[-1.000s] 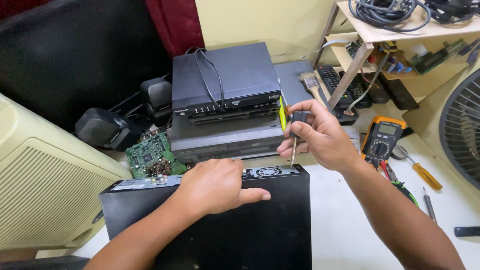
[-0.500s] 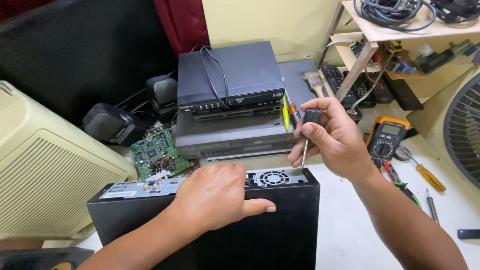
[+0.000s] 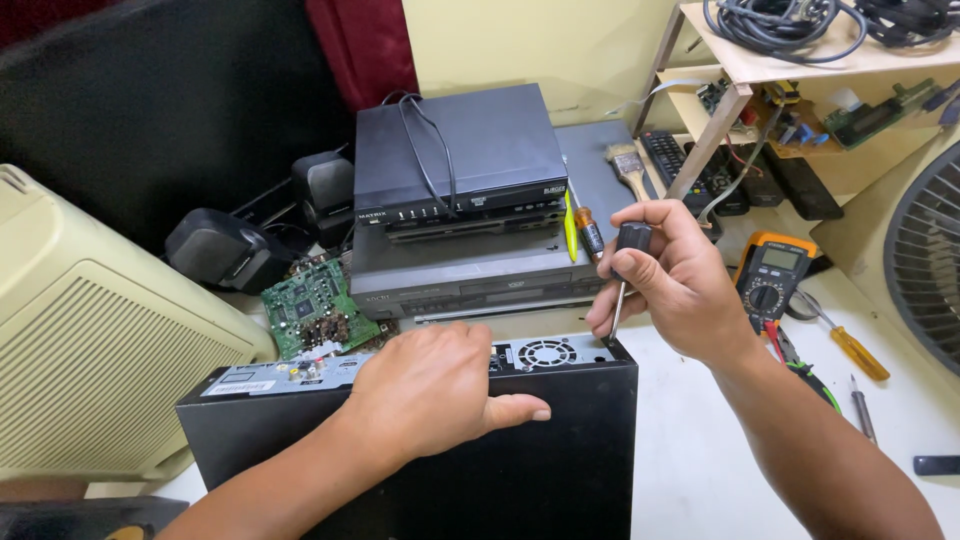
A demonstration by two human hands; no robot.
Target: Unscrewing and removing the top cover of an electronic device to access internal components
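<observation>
Our left hand (image 3: 435, 385) lies flat on black box (image 3: 520, 460) | our right hand (image 3: 680, 280) pinches screwdriver (image 3: 622, 275), tip at box's rear corner

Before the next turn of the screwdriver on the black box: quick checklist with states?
1. Left hand flat on the black box, steadying it: ok.
2. Right hand gripping the screwdriver: ok.
3. Tip at the box's rear top corner beside the fan grille: ok.
4. Tip seated in a screw head: cannot tell, too small.
5. Green circuit board apart from both hands: ok.
6. Multimeter close behind the right wrist: not ok.
</observation>
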